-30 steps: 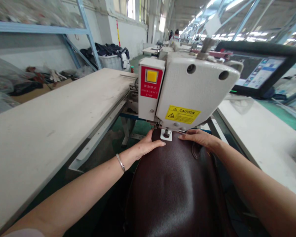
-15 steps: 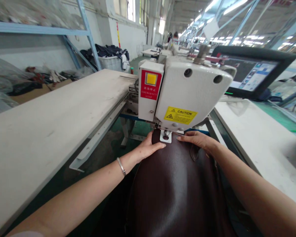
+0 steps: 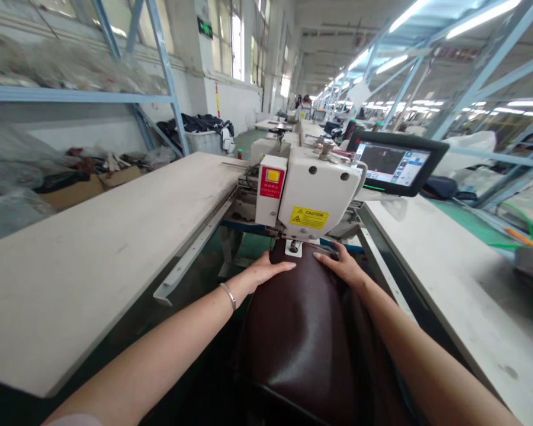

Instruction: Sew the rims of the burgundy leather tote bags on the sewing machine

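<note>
A dark brown, glossy leather piece (image 3: 297, 313) bulges towards me, its far end under the head of a white industrial sewing machine (image 3: 316, 183). The machine's small white presser plate (image 3: 293, 248) rests on that end. My left hand (image 3: 266, 272) grips the left edge, thumb flat on top and fingers hidden round the side. On the opposite edge, my right hand (image 3: 343, 263) holds the leather with its thumb on top and fingers over the far right side. Both hands are close to the plate but apart from it.
White tabletops extend left (image 3: 115, 236) and right (image 3: 426, 248) of the machine. A metal rail (image 3: 195, 254) edges the left one. Behind stands a control screen (image 3: 395, 163). An emergency stop box (image 3: 270, 189) is on the machine head. Shelving (image 3: 80, 94) holds plastic-wrapped goods.
My view has drawn back and tilted up, so the machine looks smaller. My right hand has shifted its fingers farther over the leather's edge. The left keeps its grip beside the plate.
</note>
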Action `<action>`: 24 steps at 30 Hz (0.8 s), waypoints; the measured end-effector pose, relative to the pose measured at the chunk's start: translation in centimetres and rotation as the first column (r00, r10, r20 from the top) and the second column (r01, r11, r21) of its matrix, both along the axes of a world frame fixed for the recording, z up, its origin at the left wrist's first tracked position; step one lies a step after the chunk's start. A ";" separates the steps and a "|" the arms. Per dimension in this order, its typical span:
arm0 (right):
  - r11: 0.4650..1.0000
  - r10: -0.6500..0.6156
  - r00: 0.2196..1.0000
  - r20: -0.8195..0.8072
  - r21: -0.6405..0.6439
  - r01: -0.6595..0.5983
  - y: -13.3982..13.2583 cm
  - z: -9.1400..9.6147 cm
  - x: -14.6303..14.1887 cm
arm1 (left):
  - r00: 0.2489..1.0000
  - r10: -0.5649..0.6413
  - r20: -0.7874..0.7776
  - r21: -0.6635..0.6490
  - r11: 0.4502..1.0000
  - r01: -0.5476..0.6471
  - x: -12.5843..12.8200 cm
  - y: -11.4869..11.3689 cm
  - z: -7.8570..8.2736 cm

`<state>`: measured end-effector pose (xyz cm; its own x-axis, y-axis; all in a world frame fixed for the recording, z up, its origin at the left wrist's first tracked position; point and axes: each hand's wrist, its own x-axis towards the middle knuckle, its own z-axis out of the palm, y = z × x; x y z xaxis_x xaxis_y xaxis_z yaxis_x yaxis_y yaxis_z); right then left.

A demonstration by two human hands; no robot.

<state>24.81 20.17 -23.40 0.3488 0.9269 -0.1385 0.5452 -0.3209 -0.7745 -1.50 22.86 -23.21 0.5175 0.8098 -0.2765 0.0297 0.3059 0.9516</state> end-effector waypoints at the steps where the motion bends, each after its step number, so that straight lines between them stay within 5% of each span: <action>1: 0.999 -0.031 0.999 0.015 -0.007 0.031 -0.6 -0.4 0.2 | 0.999 -0.032 0.024 -0.013 0.999 0.032 -0.2 -0.2 -0.1; 7: 0.999 -0.037 0.999 0.027 0.002 0.037 -3.5 -1.7 0.4 | 0.992 -0.116 0.046 -0.176 0.977 0.122 -1.0 -0.6 -0.4; 13: 0.998 -0.059 0.997 0.058 0.022 0.058 -5.1 -1.1 -0.6 | 0.984 -0.149 -0.097 -0.211 0.969 0.126 -1.8 -2.2 1.1; 16: 1.000 -0.009 0.999 0.034 0.026 0.008 -7.8 -1.8 -1.8 | 0.980 -0.173 -0.095 -0.188 0.970 0.153 -2.6 -5.5 0.7; 20: 0.990 0.122 0.991 -0.058 -0.063 -0.126 -13.3 -5.5 -4.9 | 0.985 -0.144 -0.098 -0.251 0.961 0.115 -3.6 -12.1 -2.8; 22: 0.938 0.261 0.958 -0.123 -0.202 -0.282 -15.7 -7.4 -6.7 | 0.987 -0.065 -0.147 -0.286 0.958 0.021 -4.1 -15.4 -4.8; 24: 0.822 0.403 0.892 -0.203 -0.348 -0.451 -17.3 -8.1 -8.2 | 0.982 0.025 -0.185 -0.314 0.946 -0.083 -4.8 -18.1 -6.2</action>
<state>16.65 2.84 -31.49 -0.1105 0.8470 -0.5200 0.6101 -0.3552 -0.7082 -6.31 4.74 -29.38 0.3948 0.6893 -0.6074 0.1623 0.5984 0.7846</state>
